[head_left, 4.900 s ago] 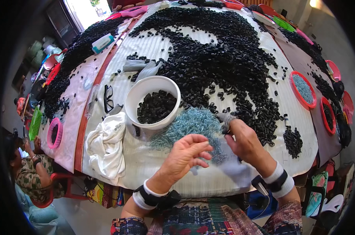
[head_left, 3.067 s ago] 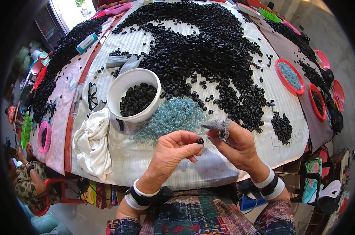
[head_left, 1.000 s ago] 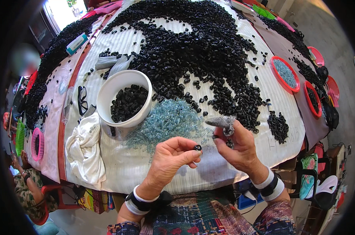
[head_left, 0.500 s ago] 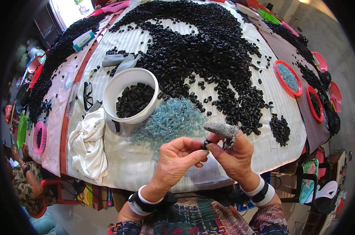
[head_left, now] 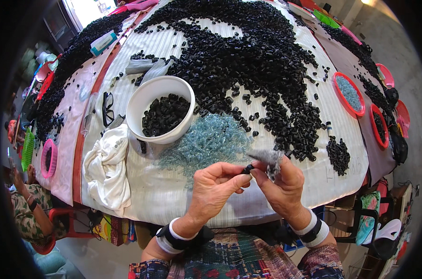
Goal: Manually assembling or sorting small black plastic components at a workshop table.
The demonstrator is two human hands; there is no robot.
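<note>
Close to the table's front edge, my left hand (head_left: 210, 191) pinches a small black cap-like piece (head_left: 248, 169) between thumb and fingertips. My right hand (head_left: 281, 189) meets it there, its thumb against the same piece. A grey knitted cover (head_left: 268, 159) sits on my right index finger; it hides part of the grip. Just beyond my hands lies a heap of small clear bluish pieces (head_left: 211, 138). Behind that heap on the left stands a white bowl (head_left: 133, 109) partly filled with black pieces. A wide spread of similar black pieces (head_left: 248, 60) covers much of the cloth.
A crumpled white cloth (head_left: 107, 169) and black-framed glasses (head_left: 108, 109) lie at left. Thin black parts form a small pile (head_left: 338, 156) at right. Red-rimmed baskets (head_left: 361, 113) line the right side. Another person's arm (head_left: 41, 216) shows at far left.
My hands stay together on the black piece, while the grey-covered right index finger has shifted and blurred. The view has moved slightly. The other person's hand at far left has risen.
</note>
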